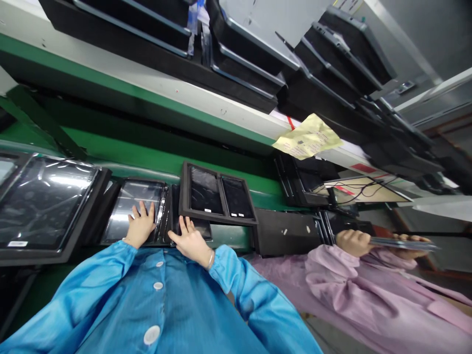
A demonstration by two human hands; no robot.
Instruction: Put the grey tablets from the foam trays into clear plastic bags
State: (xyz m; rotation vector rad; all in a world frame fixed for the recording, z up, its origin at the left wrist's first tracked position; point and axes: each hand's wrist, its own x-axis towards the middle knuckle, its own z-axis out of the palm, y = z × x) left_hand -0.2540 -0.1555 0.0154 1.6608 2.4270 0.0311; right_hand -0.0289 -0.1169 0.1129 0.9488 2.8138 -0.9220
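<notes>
My left hand (142,225) lies with spread fingers on a glossy, film-covered flat screen (120,214) on the green bench. Close by, my right hand (193,244) has its fingers apart at the lower left edge of a black foam tray (185,191). Two dark screens, a left one (205,191) and a right one (235,196), sit in that tray, with small white labels at their lower edges. Whether the right fingertips press on the tray or only rest beside it, I cannot tell. Beneath the tray another dark panel (201,228) partly shows.
To the left, a larger screen (47,201) lies in black foam. A co-worker in a pink sleeve (332,265) holds thin flat panels (400,243) at right. Overhead, a shelf (221,110) carries stacked dark devices; a yellow paper (308,137) hangs from its edge.
</notes>
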